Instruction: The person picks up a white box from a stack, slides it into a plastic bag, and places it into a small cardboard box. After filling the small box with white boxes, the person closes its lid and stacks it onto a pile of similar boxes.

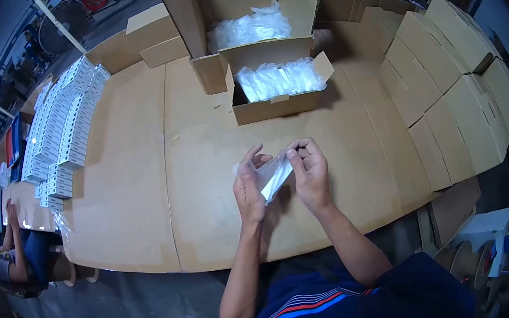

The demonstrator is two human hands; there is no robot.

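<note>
Between my two hands, over the cardboard-covered table [212,228], is a clear plastic bag [275,174] with something white inside. My left hand [248,188] is curled round the bag's left side, fingers bent. The bag's upper right edge is pinched between thumb and fingers of my right hand [312,174]. Beyond my hands stands an open small carton [277,109] holding a row of clear plastic bags [281,79]. Behind it, a larger open box [187,21] holds more plastic bags [253,27].
Stacks of small white boxes [65,118] stand on the table's left. Closed brown cartons [443,91] are piled along the right edge. A seated person [9,259] is at the far left. A smaller brown carton [156,34] sits left of the large box.
</note>
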